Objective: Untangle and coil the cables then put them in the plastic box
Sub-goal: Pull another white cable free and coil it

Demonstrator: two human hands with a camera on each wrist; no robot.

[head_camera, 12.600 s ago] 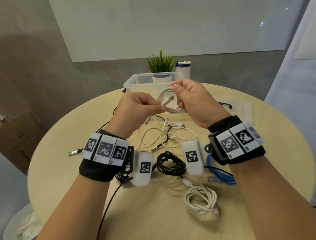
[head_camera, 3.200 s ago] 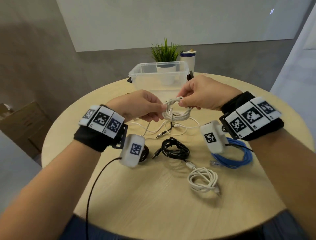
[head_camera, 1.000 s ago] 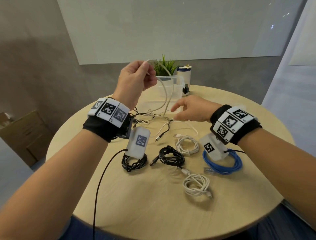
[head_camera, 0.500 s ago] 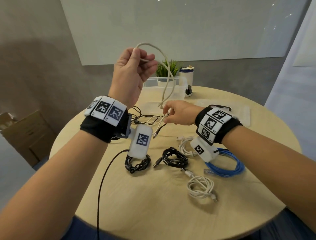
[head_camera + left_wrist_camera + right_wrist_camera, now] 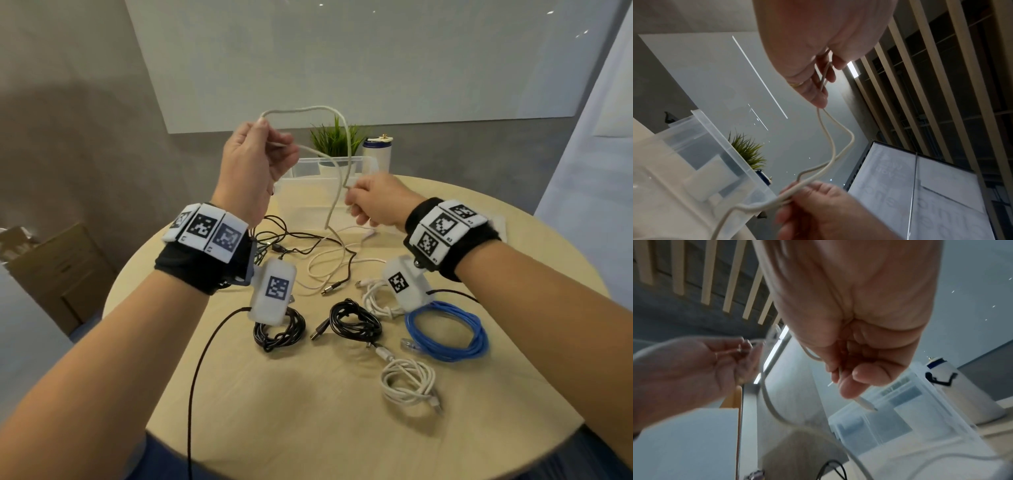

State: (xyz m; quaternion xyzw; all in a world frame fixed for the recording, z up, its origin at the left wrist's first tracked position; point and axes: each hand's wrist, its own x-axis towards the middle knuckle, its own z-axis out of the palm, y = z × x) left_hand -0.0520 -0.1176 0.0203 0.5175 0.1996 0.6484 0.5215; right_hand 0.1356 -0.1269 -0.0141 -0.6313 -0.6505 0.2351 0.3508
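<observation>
A loose white cable (image 5: 301, 109) arches in the air between my hands, above the round table (image 5: 308, 428). My left hand (image 5: 270, 144) is raised and pinches it near one end. Lower and to the right, my right hand (image 5: 356, 202) grips the hanging strand; a plug tip (image 5: 865, 403) sticks out past its fingers. The rest of the cable trails down into a black and white tangle (image 5: 329, 260). The clear plastic box (image 5: 308, 192) stands open behind the hands. Coiled cables lie nearer me: two black (image 5: 279, 334) (image 5: 356, 322), two white (image 5: 407, 380) (image 5: 376, 301), one blue (image 5: 448, 332).
A small potted plant (image 5: 334, 140) and a white bottle (image 5: 376, 152) stand behind the box. The clear lid (image 5: 496, 222) lies at the right, mostly behind my right wrist. A cardboard box (image 5: 58, 270) sits on the floor at the left. A thin black lead (image 5: 198, 377) hangs from my left wrist.
The coiled white cable was laid on the table. My left hand has lifted a new white cable higher, and my right hand has come up off the table and gripped its hanging strand.
</observation>
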